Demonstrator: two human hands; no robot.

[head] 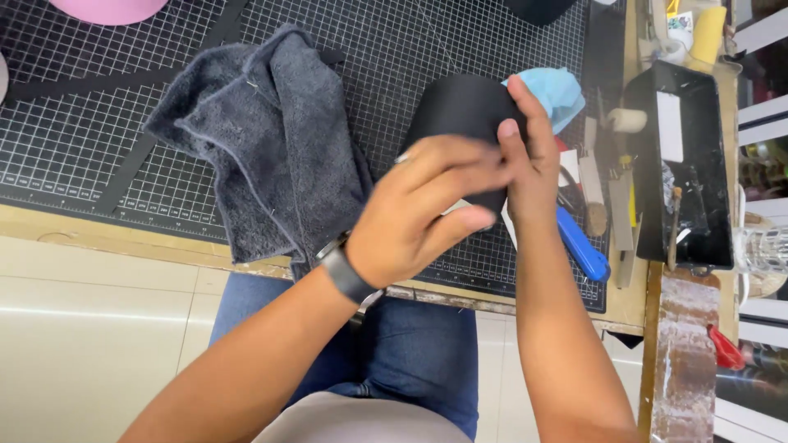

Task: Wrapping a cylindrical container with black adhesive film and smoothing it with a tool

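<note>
Both hands close on the black cylinder point(464, 115), held just above the desk point(98, 230). The left hand point(419, 209) wraps its near side, fingers curled; the right hand point(529, 156) pinches its right edge. Its long axis tilts away from the person. A grey towel point(263, 139) lies left, a blue cloth point(558, 94) just beyond.

Bare forearms, black wristband point(346, 275), blue jeans point(410, 353), grey shirt point(361, 420)

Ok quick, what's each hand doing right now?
Left hand: closed around the black cylinder-shaped piece.
Right hand: gripping the same black piece from the other side.
</note>
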